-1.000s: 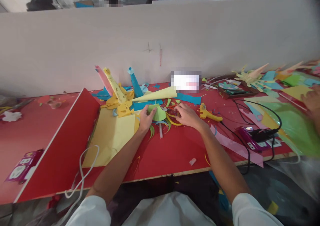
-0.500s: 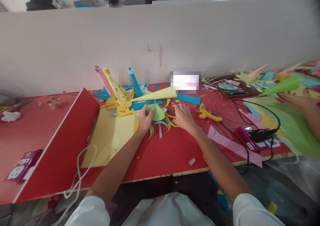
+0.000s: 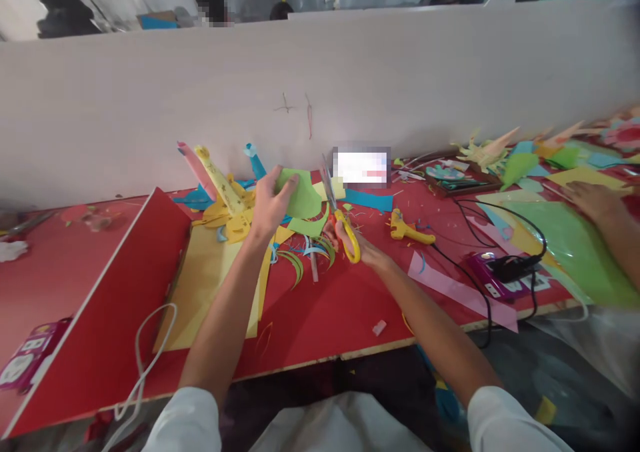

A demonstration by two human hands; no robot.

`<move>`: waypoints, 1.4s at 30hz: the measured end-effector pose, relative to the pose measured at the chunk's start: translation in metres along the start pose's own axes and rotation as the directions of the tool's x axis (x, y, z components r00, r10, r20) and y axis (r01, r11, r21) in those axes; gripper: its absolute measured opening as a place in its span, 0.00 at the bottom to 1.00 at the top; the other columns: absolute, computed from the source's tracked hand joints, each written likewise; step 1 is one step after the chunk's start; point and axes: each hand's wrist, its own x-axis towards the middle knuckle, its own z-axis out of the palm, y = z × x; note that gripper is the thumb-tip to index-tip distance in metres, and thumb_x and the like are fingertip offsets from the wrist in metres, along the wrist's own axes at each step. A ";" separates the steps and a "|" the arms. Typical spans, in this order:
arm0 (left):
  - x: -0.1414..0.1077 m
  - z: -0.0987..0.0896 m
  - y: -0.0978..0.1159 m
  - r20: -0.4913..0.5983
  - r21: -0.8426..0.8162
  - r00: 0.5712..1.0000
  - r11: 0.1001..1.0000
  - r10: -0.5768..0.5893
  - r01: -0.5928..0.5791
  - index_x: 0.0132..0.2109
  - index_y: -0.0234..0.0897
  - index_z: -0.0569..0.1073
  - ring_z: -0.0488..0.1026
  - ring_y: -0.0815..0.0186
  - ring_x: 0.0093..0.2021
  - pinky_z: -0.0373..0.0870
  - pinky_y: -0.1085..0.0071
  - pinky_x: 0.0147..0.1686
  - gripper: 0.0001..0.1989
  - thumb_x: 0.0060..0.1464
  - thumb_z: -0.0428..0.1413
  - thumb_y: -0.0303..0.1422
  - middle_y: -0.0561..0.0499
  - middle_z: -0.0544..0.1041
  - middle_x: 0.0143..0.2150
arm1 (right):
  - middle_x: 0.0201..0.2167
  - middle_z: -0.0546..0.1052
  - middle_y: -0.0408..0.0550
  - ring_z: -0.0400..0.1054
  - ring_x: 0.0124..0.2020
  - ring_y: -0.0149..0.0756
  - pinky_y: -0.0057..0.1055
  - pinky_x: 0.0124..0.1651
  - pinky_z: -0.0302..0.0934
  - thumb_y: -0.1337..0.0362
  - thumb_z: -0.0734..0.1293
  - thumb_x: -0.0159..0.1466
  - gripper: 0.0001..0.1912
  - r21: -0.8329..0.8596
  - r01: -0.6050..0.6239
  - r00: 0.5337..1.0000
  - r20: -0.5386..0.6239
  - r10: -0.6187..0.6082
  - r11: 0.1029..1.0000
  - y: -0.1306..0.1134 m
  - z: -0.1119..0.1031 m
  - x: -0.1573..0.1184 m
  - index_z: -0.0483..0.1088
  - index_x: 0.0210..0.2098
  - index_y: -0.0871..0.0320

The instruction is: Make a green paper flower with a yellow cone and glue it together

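Observation:
My left hand pinches a light green paper piece above the middle of the red table. Just right of it, my right hand is closed on scissors with yellow and orange handles. Their blades point up and away, apart from the green paper. Curved green strips and a thin stick lie below the hands. Yellow, pink and blue paper cones stand at the left, the yellow one nearest my left hand.
A yellow glue gun lies right of the scissors. Beyond it are a purple box with black cables and a pink strip. A red divider stands at left. Another person's hand rests at far right. A blurred screen leans against the wall.
My left hand has lifted the green paper up and slightly left. The scissors now stand raised, blades upward, in my right hand. The other person's hand has moved lower, off the green cone.

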 end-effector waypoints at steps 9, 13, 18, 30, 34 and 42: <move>0.008 -0.018 0.010 0.201 0.189 0.980 0.981 0.006 -0.045 0.30 0.40 0.62 0.59 0.67 0.28 0.56 0.68 0.28 0.14 0.61 0.57 0.36 0.55 0.63 0.26 | 0.29 0.66 0.41 0.61 0.26 0.33 0.35 0.30 0.62 0.19 0.56 0.63 0.42 0.192 0.079 0.985 0.135 -0.106 0.978 -0.005 0.013 -0.008 0.69 0.41 0.53; 0.007 -0.013 0.007 0.157 0.176 0.987 0.982 0.036 -0.064 0.29 0.40 0.62 0.59 0.67 0.28 0.55 0.68 0.28 0.15 0.61 0.58 0.35 0.55 0.63 0.26 | 0.26 0.65 0.39 0.61 0.25 0.33 0.34 0.30 0.60 0.20 0.58 0.62 0.41 0.154 0.066 0.984 0.152 -0.090 0.986 -0.013 0.013 -0.011 0.68 0.38 0.53; 0.004 -0.006 0.008 0.157 0.142 0.987 0.989 0.024 -0.047 0.29 0.39 0.62 0.59 0.68 0.28 0.56 0.68 0.29 0.15 0.61 0.58 0.34 0.55 0.64 0.26 | 0.26 0.66 0.40 0.62 0.25 0.32 0.33 0.29 0.59 0.18 0.56 0.62 0.42 0.123 0.080 0.987 0.129 -0.096 0.989 -0.023 0.014 -0.014 0.66 0.36 0.53; -0.002 0.006 0.009 0.115 0.079 0.993 0.997 -0.021 0.012 0.30 0.40 0.61 0.58 0.67 0.28 0.55 0.67 0.31 0.17 0.63 0.60 0.36 0.54 0.61 0.27 | 0.22 0.67 0.40 0.62 0.22 0.34 0.35 0.29 0.61 0.17 0.55 0.59 0.43 0.203 0.082 0.986 0.125 -0.109 0.976 -0.028 0.019 -0.015 0.67 0.33 0.52; -0.006 0.010 0.011 0.082 0.046 0.996 0.998 -0.048 0.044 0.29 0.39 0.61 0.58 0.67 0.29 0.56 0.66 0.32 0.19 0.63 0.62 0.37 0.54 0.60 0.27 | 0.18 0.66 0.40 0.63 0.20 0.34 0.33 0.28 0.61 0.18 0.54 0.62 0.42 0.159 0.091 0.989 0.102 -0.108 0.983 -0.024 0.022 -0.016 0.65 0.28 0.52; -0.004 0.006 0.011 0.059 0.016 0.998 0.999 -0.029 0.028 0.30 0.40 0.61 0.58 0.67 0.28 0.57 0.68 0.29 0.19 0.64 0.61 0.39 0.54 0.61 0.27 | 0.19 0.61 0.38 0.57 0.17 0.32 0.34 0.23 0.60 0.16 0.52 0.60 0.42 0.333 -0.001 0.992 0.119 -0.041 0.943 -0.022 0.032 -0.013 0.60 0.29 0.50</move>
